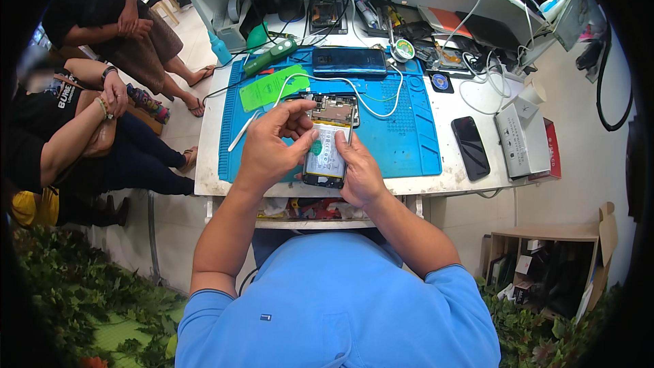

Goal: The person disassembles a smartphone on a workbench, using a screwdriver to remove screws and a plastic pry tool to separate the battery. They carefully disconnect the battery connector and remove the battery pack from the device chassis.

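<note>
Seen in the head view, supporting an opened phone (323, 180) in the right hand (362, 172), closed around the lower right side of the frame, with thumb laid along the right edge of the silvery battery (325, 155) and fingers mostly out of sight beneath. Held over the near part of the blue work mat (413, 146), inner parts turned up, with the exposed circuit board (332, 108) just beyond the battery, on the side away from the wearer. Poised at the left side of the phone with the left hand (278, 135), half open and loosely curled, showing a gap between thumb and forefinger and nothing visible in it. Cannot tell whether touching the board or battery with those fingertips. Probably engaged in close handwork inside the phone, near the border of battery and board. Seems to call next for a firm, level hold from the right hand and a light, precise touch from the left, without bending the battery or scraping the board. Beyond the grip, on the mat, a dark blue phone (349, 61) lying crosswise; beyond and to the left, a green sheet (272, 89) and a green handheld tool (270, 58). Well to the right of the grip, off the mat, a black smartphone (470, 148) beside a white box (518, 136).
</note>
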Motion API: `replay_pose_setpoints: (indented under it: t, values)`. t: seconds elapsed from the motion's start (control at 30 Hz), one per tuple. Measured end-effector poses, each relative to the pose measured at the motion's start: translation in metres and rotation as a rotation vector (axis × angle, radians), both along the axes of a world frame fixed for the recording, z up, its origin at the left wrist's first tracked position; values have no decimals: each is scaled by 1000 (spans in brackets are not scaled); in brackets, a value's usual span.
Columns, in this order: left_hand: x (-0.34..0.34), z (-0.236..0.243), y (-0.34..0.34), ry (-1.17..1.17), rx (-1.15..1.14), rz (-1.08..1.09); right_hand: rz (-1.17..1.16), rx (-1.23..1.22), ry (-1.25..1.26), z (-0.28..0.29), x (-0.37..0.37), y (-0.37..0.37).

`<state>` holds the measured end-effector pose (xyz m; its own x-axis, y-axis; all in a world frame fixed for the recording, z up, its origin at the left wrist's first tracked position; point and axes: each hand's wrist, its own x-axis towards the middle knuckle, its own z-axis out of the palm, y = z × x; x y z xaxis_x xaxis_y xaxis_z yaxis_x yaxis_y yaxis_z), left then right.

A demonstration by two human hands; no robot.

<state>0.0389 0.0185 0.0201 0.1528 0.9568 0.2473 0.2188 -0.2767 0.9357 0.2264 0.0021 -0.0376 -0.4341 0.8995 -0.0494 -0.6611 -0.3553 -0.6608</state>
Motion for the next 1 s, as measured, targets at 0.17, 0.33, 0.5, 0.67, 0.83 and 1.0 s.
replay_pose_setpoints:
  t: [0.17,0.33,0.5,0.67,0.83,1.0]
  values:
    - [-2,-1,-5,15,8,-5,46,15,-38,0,2,-1]
    - [-8,-5,-6,27,98,10,117,-18,40,2,8,-3]
    - [-12,-6,-6,2,45,40,124,12,14,2,9,-5]
    - [-10,-9,-7,-173,-75,32,129,-1,29,0,10,-3]
    - [-14,-16,-2,-290,-162,-8,143,7,45,0,11,-4]
    - [-12,-16,-7,-254,-140,6,135,6,78,-2,11,-5]
